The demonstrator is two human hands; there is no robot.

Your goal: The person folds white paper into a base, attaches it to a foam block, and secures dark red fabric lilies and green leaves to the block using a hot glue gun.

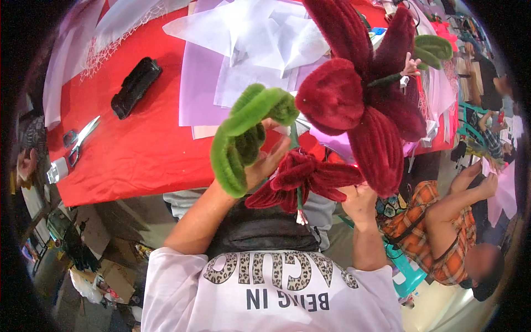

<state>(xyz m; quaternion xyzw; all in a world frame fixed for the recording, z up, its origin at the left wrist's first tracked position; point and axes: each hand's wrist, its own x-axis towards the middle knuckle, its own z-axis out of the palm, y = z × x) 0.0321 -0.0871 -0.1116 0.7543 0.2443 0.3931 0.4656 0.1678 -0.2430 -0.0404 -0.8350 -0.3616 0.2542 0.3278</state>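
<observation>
Dark red fuzzy flowers stand before me: a large chenille flower (361, 95) at the upper right and a smaller one (300, 176) lower down, with a pink-tipped stamen. My left hand (265, 159) is raised behind curled green chenille leaves (253, 120), touching or right beside them; some fingers are hidden. At the right, my right hand (360, 201) has its fingers closed below the big flower, beside the small flower's petal. What it grips is mostly covered by the petals. Pale purple wrapping (332, 143) shows between the flowers.
On the red tablecloth (137, 157) lie scissors (81, 139), a black plastic tray or case (137, 87), and white and purple wrapping sheets (249, 41). A co-worker in orange plaid (435, 232) sits at the right, holding pink sheet material. Cardboard boxes (114, 282) stand on the floor at lower left.
</observation>
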